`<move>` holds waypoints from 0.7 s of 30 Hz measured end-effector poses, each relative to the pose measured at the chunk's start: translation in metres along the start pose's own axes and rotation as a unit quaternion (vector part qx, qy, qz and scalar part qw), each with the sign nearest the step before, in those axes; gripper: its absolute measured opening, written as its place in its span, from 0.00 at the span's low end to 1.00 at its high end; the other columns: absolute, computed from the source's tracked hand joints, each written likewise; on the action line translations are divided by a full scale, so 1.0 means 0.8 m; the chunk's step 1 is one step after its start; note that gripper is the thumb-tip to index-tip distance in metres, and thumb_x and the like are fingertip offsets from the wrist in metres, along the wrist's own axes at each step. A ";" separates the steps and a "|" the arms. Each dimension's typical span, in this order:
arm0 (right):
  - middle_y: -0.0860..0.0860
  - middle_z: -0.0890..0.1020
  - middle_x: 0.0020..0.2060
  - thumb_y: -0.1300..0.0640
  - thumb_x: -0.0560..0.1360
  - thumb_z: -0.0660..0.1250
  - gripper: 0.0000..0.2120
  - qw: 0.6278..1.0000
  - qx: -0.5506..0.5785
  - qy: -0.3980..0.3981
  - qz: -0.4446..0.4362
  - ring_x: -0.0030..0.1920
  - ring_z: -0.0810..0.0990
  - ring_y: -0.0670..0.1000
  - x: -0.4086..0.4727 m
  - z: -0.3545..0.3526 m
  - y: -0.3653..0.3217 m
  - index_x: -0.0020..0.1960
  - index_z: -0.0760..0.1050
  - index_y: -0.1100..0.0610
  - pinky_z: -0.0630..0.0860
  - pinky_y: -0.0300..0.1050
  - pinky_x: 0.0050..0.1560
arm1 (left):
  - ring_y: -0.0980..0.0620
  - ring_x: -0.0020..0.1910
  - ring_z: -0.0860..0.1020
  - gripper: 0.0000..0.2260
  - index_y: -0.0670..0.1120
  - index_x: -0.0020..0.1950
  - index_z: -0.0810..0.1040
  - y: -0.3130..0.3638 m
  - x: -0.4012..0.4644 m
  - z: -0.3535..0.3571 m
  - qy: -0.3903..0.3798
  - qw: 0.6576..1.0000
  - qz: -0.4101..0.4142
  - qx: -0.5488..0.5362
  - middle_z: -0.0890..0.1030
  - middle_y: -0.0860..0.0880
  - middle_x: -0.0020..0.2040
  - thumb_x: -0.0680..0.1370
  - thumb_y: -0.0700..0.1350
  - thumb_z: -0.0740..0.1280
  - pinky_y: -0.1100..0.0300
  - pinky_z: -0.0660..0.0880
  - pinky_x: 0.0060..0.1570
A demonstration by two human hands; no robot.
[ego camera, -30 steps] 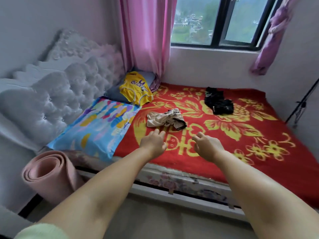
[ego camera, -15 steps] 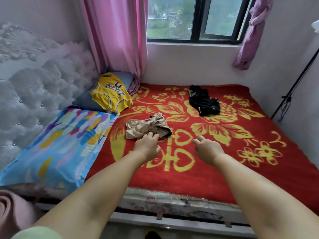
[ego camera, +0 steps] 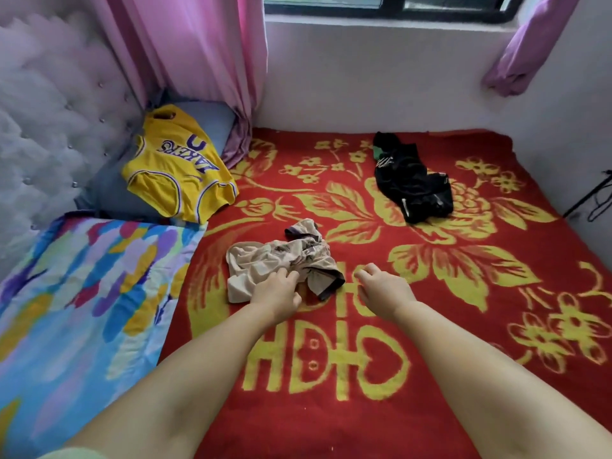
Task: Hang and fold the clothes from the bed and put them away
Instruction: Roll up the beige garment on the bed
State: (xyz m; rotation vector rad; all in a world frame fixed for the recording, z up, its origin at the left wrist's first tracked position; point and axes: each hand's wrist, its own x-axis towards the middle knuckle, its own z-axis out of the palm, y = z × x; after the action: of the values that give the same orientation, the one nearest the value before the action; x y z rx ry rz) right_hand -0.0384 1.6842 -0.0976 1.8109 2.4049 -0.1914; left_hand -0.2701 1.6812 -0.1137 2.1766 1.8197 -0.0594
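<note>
Far left I've got the padded headboard point(ego camera: 49, 127), pale w/ button tufts, and below it a pillow point(ego camera: 82, 293) in blue w/ multicolour brush-stroke print. Behind that a grey pillow point(ego camera: 212, 120) w/ a yellow jersey point(ego camera: 175, 170) spread on top; purple lettering reads "LAKERS", upside down from my view, plus a partial number that looks like a 0. Pink curtain point(ego camera: 205, 51) hangs down to the bed corner just beside the jersey.

Centre: red blanket point(ego camera: 364, 425) w/ yellow flower pattern and a big yellow double-happiness character near me. On it a crumpled beige garment point(ego camera: 265, 263) w/ dark print and dark trim; print too scrunched to read, can't tell what kind of garment it is. My left hand point(ego camera: 278, 293) is on its near edge, fingers bent down into the fabric, seems to be pinching a fold, though the contact is partly hidden by the hand. Right hand point(ego camera: 384, 289) is just beside the garment, not touching it, fingers loosely curled, nothing in it, hovering low over the blanket.

Further back and to the right, well apart from the beige piece, a black garment point(ego camera: 410, 183) in a heap w/ a bit of green at the top and small white markings; some white text on it but too small to read.

Top: window frame point(ego camera: 381, 9), dark, over a white wall. Far right a purple curtain point(ego camera: 526, 44) bunched up, and a thin black stand point(ego camera: 586, 193) w/ a cable at the edge.
</note>
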 end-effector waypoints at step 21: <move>0.54 0.53 0.77 0.55 0.79 0.60 0.27 0.956 0.165 -0.130 0.205 0.76 0.54 0.56 0.326 0.270 0.002 0.76 0.59 0.46 0.56 0.61 0.72 | 0.44 0.73 0.63 0.22 0.49 0.73 0.65 -0.156 0.261 0.249 -0.034 0.980 -0.115 -0.156 0.65 0.46 0.74 0.78 0.41 0.58 0.43 0.61 0.69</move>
State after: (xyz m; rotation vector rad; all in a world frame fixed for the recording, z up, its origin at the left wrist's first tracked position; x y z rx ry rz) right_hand -0.1035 1.8930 -0.3556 2.2106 1.8565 -0.7694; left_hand -0.3180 1.8485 -0.3754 1.7275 1.8894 0.0937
